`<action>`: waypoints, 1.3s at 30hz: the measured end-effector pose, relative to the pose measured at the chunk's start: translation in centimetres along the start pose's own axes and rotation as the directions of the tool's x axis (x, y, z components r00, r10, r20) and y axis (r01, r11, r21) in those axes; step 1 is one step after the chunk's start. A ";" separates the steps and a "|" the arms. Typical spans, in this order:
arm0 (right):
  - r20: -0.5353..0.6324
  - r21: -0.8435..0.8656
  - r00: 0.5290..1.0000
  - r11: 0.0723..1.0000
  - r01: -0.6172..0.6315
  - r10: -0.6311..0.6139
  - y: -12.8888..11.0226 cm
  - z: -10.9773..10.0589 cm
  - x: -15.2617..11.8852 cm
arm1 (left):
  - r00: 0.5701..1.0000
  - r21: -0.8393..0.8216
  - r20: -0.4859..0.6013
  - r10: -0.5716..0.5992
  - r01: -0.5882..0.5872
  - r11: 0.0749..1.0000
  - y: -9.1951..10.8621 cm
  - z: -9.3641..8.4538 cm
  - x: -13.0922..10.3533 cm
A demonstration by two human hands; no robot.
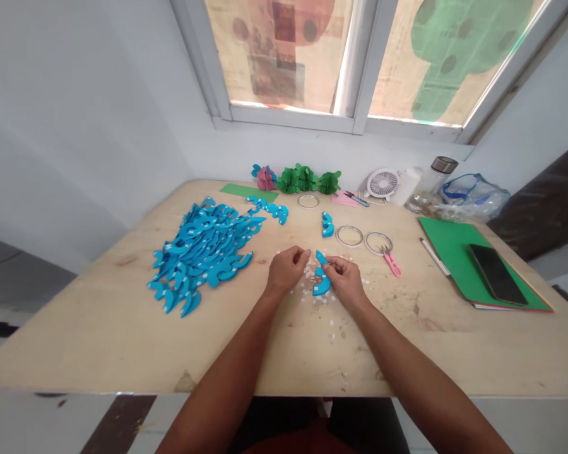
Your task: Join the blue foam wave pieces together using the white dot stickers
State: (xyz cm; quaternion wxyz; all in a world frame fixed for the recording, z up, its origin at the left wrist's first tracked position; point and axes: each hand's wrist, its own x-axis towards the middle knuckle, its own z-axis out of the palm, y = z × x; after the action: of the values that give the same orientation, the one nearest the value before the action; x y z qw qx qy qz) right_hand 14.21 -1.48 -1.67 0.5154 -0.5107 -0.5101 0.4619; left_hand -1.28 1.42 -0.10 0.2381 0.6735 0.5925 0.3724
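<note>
My right hand [345, 279] pinches a blue curved paper cutout [321, 258] with a pointed tip, above the middle of the table. Just below its fingers shows a wider blue curved part [321, 288] bearing small white squares; whether it belongs to the same cutout I cannot tell. Left of it, thumb and forefinger of my left hand [286, 270] are pressed together, apart from the cutout; anything between them is too small to make out. Small white paper bits [307, 291] are scattered beneath both hands. A large heap of similar blue cutouts [203, 243] lies to the left.
Beyond my hands lie a short blue stack [327, 225], tape-like rings [349, 236] and pink-handled snips [392, 261]. Green paper ornaments [305, 180], a small fan [382, 184] and a glass bottle [433, 183] line the back. A phone [497, 274] rests on a green folder [447, 243] at right.
</note>
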 end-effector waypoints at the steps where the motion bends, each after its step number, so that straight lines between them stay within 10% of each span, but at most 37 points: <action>1: -0.002 0.005 1.000 1.000 -0.004 0.004 -0.1 0.0 0.0 | 1.000 -0.049 0.009 -0.008 0.008 0.999 0.2 0.0 0.0; 8: 0.003 0.005 1.000 1.000 -0.004 0.004 -0.3 -0.1 0.1 | 0.954 -0.592 0.249 -0.166 0.286 0.753 1.4 0.1 -0.2; 18: 0.058 0.010 0.998 0.999 0.032 -0.032 -0.2 0.0 -0.2 | 0.873 -0.740 0.443 -0.203 0.484 0.467 1.2 0.3 -0.4; 39: 0.022 -0.084 0.996 0.993 0.083 -0.081 -1.9 0.3 -0.6 | 0.966 -0.692 0.213 -0.144 0.253 0.676 3.0 0.6 -1.2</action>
State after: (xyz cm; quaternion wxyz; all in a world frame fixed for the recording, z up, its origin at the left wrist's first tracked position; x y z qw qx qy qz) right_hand 13.81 -2.19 0.22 0.5071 -0.5065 -0.5545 0.4229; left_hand 1.02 -0.27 1.61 0.5604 0.4842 0.4531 0.4962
